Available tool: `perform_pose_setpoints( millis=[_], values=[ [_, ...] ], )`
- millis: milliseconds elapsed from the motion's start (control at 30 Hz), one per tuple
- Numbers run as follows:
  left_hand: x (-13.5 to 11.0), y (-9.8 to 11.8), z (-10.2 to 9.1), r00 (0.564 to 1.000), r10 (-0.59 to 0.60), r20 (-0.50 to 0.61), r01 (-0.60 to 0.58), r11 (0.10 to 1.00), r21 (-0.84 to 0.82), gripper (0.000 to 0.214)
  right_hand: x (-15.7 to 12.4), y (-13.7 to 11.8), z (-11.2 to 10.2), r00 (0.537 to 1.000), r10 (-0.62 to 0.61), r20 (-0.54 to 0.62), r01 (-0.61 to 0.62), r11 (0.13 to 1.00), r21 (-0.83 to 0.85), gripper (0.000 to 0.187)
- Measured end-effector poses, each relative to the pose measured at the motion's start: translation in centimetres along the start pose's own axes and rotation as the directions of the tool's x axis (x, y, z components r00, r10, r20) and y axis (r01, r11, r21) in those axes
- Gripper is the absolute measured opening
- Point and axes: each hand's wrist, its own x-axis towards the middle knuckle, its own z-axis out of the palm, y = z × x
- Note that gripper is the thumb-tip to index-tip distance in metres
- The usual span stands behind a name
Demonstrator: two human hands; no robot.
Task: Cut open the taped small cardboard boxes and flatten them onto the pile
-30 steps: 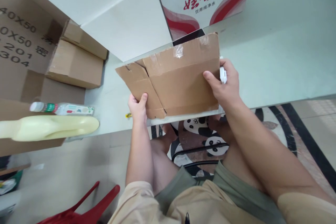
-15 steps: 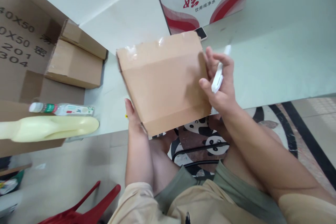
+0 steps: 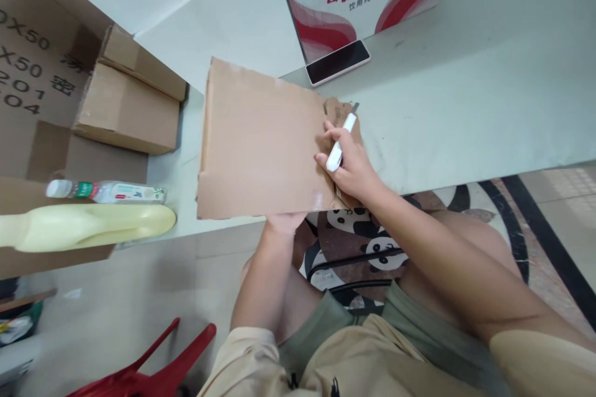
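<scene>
Head view: the right hand (image 3: 351,164) curls its grip around a white cutter (image 3: 334,156) over a cardboard piece (image 3: 263,146) at frame center; beneath, the left hand's (image 3: 285,221) grip is hidden, impossible to tell.

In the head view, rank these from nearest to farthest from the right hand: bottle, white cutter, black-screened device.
1. White cutter: held in the right hand.
2. Black-screened device: beyond the hand, beside the printed box.
3. Bottle: far left.

Looked like an indoor workspace, home or workshop undetermined.
Contained a pale table (image 3: 488,93), cardboard boxes (image 3: 128,108), a drinking-water carton (image 3: 319,28) and tiled floor (image 3: 181,298).
</scene>
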Motion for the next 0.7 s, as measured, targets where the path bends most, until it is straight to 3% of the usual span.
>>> perform_pose_setpoints(
  millis=[100,200,333,400,533,700],
  values=[
    [-0.7,0.1,0.6,0.998,0.068,0.002,-0.066,0.973,-0.223,0.088,0.4,0.9,0.1,0.990,0.090,-0.111,-0.086,0.995,0.043,0.036],
    [-0.8,0.8,0.9,0.985,0.151,-0.079,-0.162,0.973,-0.163,0.108,0.3,1.0,0.4,0.980,0.113,-0.163,-0.108,0.993,0.041,0.038],
    [0.2,1.3,-0.6,0.954,0.263,-0.145,-0.277,0.957,-0.086,0.100,0.1,0.7,-0.3,0.972,0.100,-0.214,-0.079,0.991,0.106,0.042],
    [1.0,1.2,-2.2,0.962,0.209,-0.173,-0.226,0.970,-0.087,0.091,0.3,0.9,-1.2,0.956,0.072,-0.284,-0.031,0.989,0.144,0.041],
    [2.7,0.9,-5.3,0.969,-0.073,-0.236,0.026,0.980,-0.196,0.069,1.1,2.6,-3.0,0.895,0.100,-0.436,0.017,0.966,0.258,0.036],
    [4.0,0.4,-6.0,0.967,-0.191,-0.170,0.147,0.960,-0.239,0.048,1.8,3.8,-3.9,0.902,0.246,-0.355,-0.050,0.876,0.480,0.038]
  ],
)
